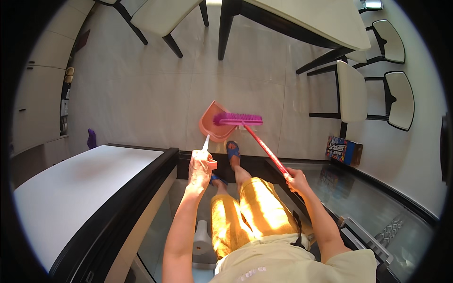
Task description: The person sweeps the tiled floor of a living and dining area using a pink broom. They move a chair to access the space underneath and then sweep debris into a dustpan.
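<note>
My left hand (201, 169) grips the handle of an orange-pink dustpan (208, 122), whose pan is low over or on the tiled floor ahead of my feet. In my right hand (296, 179) is the red shaft (265, 146) of a broom, slanting down and leftward. The broom's magenta head (244, 119) lies partly over the dustpan, with the left end of its bristles inside the pan and the right end beyond its side. Whether the bristles touch the pan's bottom I cannot tell. Any dirt in the pan is too small to see.
A dark door frame (173, 155) stands at my left, and a glass sliding panel (339, 191) at my right. Chairs (354, 93) and a pale table (318, 21) with dark legs stand ahead. A printed box (343, 150) sits by the right wall. Cabinets (42, 81) line the left.
</note>
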Motion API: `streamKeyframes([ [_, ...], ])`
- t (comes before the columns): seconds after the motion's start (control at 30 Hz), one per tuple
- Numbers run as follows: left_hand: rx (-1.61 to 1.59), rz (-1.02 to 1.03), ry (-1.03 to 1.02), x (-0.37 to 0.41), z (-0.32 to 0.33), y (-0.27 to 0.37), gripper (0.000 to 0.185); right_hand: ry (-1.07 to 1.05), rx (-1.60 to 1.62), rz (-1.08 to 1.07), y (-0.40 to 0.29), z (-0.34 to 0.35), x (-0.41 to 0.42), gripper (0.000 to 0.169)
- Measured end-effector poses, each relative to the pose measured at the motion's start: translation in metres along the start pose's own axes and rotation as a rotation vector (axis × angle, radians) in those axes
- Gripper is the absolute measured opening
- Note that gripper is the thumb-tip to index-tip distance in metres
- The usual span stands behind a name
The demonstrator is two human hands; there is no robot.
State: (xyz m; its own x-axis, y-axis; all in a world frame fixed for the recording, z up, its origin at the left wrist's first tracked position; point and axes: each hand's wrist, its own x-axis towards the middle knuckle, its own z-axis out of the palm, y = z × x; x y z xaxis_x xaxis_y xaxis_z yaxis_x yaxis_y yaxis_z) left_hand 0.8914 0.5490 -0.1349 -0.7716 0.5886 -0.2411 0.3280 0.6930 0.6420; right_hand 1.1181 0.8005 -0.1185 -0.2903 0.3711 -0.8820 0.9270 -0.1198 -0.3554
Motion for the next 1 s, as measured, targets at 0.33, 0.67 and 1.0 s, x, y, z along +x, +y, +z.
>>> streamKeyframes([
  [0.33, -0.03, 0.032, 0.107, -0.004, 0.018, -0.009, 0.007, 0.193, 0.043, -0.272, -0.051, -0.066, 0.113, 0.02],
  [0.67, 0.019, -0.002, 0.078, -0.005, 0.015, -0.009, 0.008, 0.091, -0.249, -0.185, -0.017, 0.014, 0.117, 0.015],
  [1.0, -0.055, 0.01, 0.134, -0.037, -0.003, -0.011, 0.013, 0.014, -0.019, -0.051, -0.042, -0.058, -0.015, 0.011],
])
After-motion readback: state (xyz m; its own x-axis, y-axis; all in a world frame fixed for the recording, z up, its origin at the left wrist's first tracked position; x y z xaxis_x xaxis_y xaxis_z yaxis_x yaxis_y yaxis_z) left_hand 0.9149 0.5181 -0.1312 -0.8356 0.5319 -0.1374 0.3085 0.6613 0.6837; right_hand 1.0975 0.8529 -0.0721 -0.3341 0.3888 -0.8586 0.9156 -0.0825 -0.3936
